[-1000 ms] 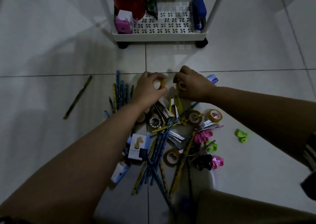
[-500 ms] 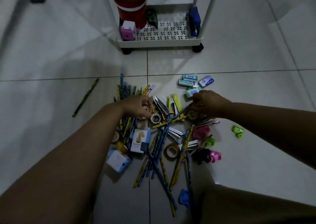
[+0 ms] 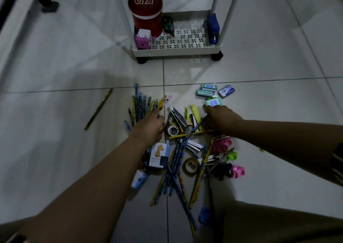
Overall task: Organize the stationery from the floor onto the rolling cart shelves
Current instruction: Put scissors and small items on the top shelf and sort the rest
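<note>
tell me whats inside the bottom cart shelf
On the cart shelf: a red canister, pink sharpener, dark tape dispenser, blue stapler. Behind the canister is hidden.

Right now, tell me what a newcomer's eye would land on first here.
The tangled pile of pencils on the tile floor, mixed with staplers and tape rolls, draws the eye, with the left hand and right hand both reaching into its far edge. Beyond it, a red canister stands in the back left corner of the white rolling cart.

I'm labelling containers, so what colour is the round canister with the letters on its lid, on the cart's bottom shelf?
Red canister, pale band below the lid; head view.
</note>
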